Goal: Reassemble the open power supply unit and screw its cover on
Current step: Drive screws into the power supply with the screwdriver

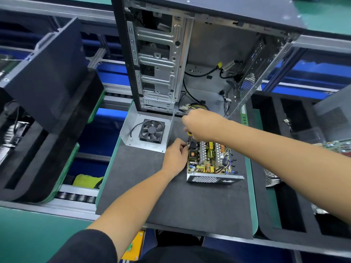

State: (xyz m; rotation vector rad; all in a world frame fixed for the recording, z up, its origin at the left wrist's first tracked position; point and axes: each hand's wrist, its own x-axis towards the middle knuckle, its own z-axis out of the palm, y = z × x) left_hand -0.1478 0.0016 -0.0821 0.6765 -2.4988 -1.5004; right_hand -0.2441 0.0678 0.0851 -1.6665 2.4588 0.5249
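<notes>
Power supply unit (210, 162) sits open at frame centre; left hand (175, 157) pinches its left edge, right hand (204, 125) grips a yellow-handled screwdriver (189, 134) above.

You had bright, even overhead light with only soft shadows. The wide lens bowed straight lines at the edges, corners went soft, and the metal cover (146, 132) showed mild glare.

Head-worn view, steeply down, close
</notes>
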